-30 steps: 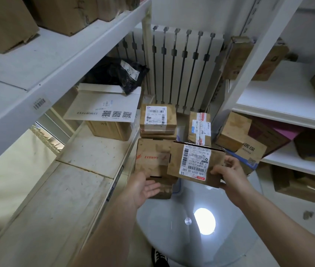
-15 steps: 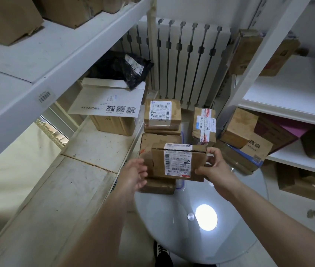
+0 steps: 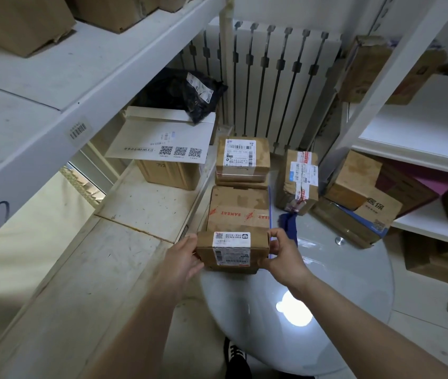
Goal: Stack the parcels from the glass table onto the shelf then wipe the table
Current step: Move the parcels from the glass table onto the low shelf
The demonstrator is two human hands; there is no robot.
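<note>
Since the earlier frame, the small box (image 3: 232,250) has dropped lower and nearer the body, its label has turned from facing the camera to lying across the top and front, and the left hand (image 3: 185,258), then open beside it, has closed on its left end.

**Grip.** The right hand (image 3: 285,255) pinches the right end between thumb above and fingers below. The left hand clasps the opposite end in the same way. The small box sits level between the two sets of fingertips, over the near-left edge of the glass table (image 3: 340,310). Whether it hangs free or rests on something beneath cannot be told.

**Surroundings.** Just beyond the fingertips lies a large box (image 3: 237,212) with red print. Past that is a labelled box (image 3: 242,157). A taped box (image 3: 299,181) and a blue cloth (image 3: 288,222) lie beyond the right fingers. The shelf (image 3: 140,209) runs outward from the back of the left hand, its nearest board bare of parcels.

**Step in hand.** This appears to be the stacking stage, with one parcel lifted and several yet on the table. Wiping has not begun.

**Next move.** The transfer probably calls for carrying the small box sideways past the left knuckles, over the shelf lip, and setting it flat before either grip loosens.
</note>
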